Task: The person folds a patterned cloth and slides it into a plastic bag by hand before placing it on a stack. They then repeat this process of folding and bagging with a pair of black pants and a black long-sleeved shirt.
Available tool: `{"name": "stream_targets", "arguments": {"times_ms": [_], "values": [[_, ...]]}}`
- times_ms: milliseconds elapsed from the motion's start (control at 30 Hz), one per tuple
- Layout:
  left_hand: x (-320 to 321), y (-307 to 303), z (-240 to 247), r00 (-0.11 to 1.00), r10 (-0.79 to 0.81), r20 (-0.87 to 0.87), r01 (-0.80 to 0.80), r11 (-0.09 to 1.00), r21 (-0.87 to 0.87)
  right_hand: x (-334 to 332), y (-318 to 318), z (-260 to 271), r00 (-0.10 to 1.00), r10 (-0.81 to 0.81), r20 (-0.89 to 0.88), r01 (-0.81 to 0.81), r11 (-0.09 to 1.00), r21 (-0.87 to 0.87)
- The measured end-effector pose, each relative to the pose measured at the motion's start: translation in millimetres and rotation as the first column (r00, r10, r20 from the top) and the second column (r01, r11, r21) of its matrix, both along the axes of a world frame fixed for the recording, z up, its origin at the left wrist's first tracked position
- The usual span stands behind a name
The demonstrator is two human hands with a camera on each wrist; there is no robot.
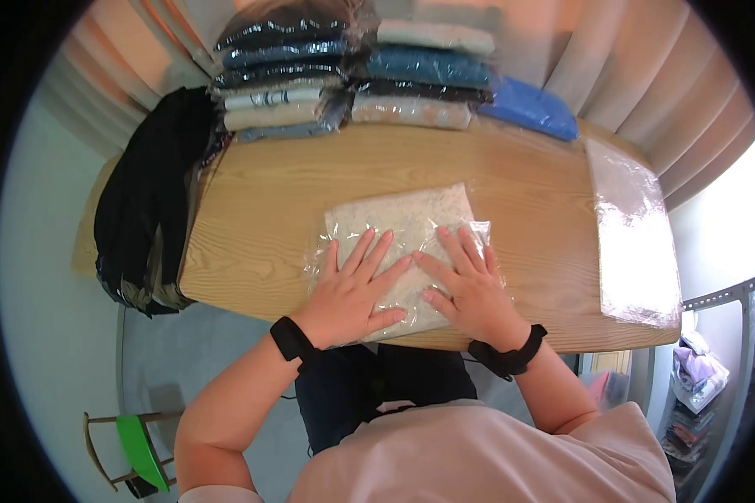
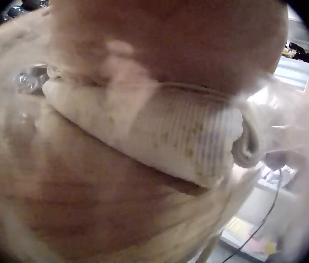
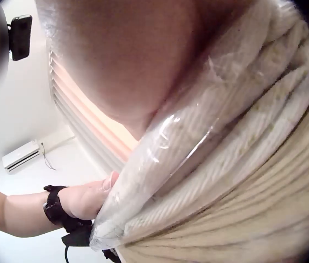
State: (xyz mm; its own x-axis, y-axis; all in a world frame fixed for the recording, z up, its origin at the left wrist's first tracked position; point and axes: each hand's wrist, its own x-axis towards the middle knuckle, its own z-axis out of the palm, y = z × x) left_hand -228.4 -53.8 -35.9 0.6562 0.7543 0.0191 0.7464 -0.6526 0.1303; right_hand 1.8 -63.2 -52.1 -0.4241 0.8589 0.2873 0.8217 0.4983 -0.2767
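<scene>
A folded cream garment (image 1: 403,211) with a faint speckled pattern lies on the table near its front edge, inside a clear plastic bag (image 1: 480,228). My left hand (image 1: 348,289) rests on its left part, fingers spread and straight. On the right part my right hand (image 1: 470,285) lies with straight, spread fingers, its thumb towards the left hand. Ribbed fabric (image 2: 171,134) shows as a rolled fold under the film in the left wrist view. From the right wrist, shiny film (image 3: 168,137) covers the layered folds beneath the hand.
Stacks of bagged folded clothes (image 1: 281,92) and a blue bagged item (image 1: 528,107) line the table's back. Dark clothes (image 1: 155,193) hang over the left end. Clear plastic bags (image 1: 637,243) lie at the right end. A green-backed chair (image 1: 141,453) stands on the floor at lower left.
</scene>
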Motion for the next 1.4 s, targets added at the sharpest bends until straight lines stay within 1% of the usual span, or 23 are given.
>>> {"name": "stream_targets", "arguments": {"times_ms": [67,200,267,333,400,500,533,600,667,733,767,833,867,933,967,1033,1067,1133,1167,1200,1233,1267,1400], "values": [[0,0,-3,0.999,-0.004,0.036,0.004,1.0,-0.002,0,0,-2,1.0,0.002,0.0,-0.002,1.0,-0.031],[0,4,-4,0.999,0.008,0.05,-0.004,0.997,-0.079,-1,4,-2,1.0,0.006,-0.011,-0.007,0.997,-0.081],[0,3,-4,0.999,-0.002,0.047,0.004,0.999,-0.044,-1,5,-1,1.0,0.003,-0.024,-0.006,0.994,-0.11],[0,4,-5,0.999,-0.002,0.039,0.004,0.999,-0.049,0,6,1,1.0,0.019,-0.023,-0.022,0.992,-0.127],[0,5,-6,1.0,-0.001,0.031,0.002,0.999,-0.036,0,6,1,1.0,0.021,-0.023,-0.023,0.992,-0.121],[-1,3,-10,0.998,0.004,0.061,0.0,0.998,-0.063,1,6,1,0.999,0.029,-0.016,-0.031,0.994,-0.106],[-2,3,-11,0.998,0.005,0.056,-0.003,0.999,-0.039,1,6,0,0.999,0.031,-0.008,-0.032,0.994,-0.103],[-3,3,-12,0.996,0.0,0.09,0.008,0.997,-0.079,1,6,-1,0.999,0.03,-0.009,-0.031,0.997,-0.07],[-2,3,-13,0.998,0.004,0.061,-0.001,0.999,-0.053,2,4,-3,1.0,0.026,-0.007,-0.026,0.999,-0.037],[-3,3,-12,0.997,0.01,0.07,-0.002,0.995,-0.104,2,3,-5,1.0,0.023,-0.01,-0.024,0.999,-0.036],[-4,3,-13,0.997,0.015,0.072,-0.009,0.996,-0.084,0,2,-4,1.0,0.03,-0.007,-0.03,0.999,-0.015],[-3,0,-10,0.997,0.005,0.077,-0.004,1.0,-0.013,-1,-3,-3,0.999,-0.022,0.036,0.022,1.0,0.008],[-3,-3,-9,0.997,0.009,0.074,-0.008,1.0,-0.003,-6,-8,-2,0.999,-0.018,0.033,0.017,1.0,0.018],[0,-10,2,0.999,-0.005,0.038,-0.003,0.978,0.21,-20,-16,-3,0.978,-0.195,0.08,0.179,0.969,0.171],[0,-11,6,0.999,-0.01,0.035,0.002,0.977,0.212,-23,-17,-5,0.977,-0.199,0.077,0.184,0.968,0.173],[2,-16,7,0.995,-0.001,-0.098,0.03,0.955,0.295,-27,-23,-11,0.987,-0.15,0.057,0.137,0.972,0.192],[0,-17,4,0.995,-0.013,-0.097,0.04,0.959,0.279,-27,-25,-12,0.985,-0.159,0.06,0.146,0.973,0.176],[-8,-14,-4,0.998,0.032,0.046,-0.037,0.992,0.119,-23,-20,-4,0.994,-0.113,0.002,0.112,0.984,0.14],[-10,-13,-8,0.999,0.02,0.048,-0.025,0.995,0.101,-17,-17,-2,0.995,-0.104,0.004,0.104,0.99,0.098],[-11,-11,-11,0.997,0.034,0.067,-0.037,0.998,0.042,-13,-14,-4,0.993,-0.117,0.01,0.116,0.99,0.08],[-11,-10,-14,0.995,0.051,0.087,-0.05,0.999,-0.02,-8,-11,-6,0.996,-0.081,-0.034,0.082,0.996,0.043],[-11,-9,-17,0.994,0.043,0.096,-0.039,0.998,-0.041,-3,-9,-9,0.996,-0.045,-0.078,0.046,0.999,0.006],[-12,-6,-18,0.995,0.05,0.091,-0.036,0.989,-0.141,-1,-6,-7,0.997,-0.037,-0.064,0.033,0.998,-0.061]]}}
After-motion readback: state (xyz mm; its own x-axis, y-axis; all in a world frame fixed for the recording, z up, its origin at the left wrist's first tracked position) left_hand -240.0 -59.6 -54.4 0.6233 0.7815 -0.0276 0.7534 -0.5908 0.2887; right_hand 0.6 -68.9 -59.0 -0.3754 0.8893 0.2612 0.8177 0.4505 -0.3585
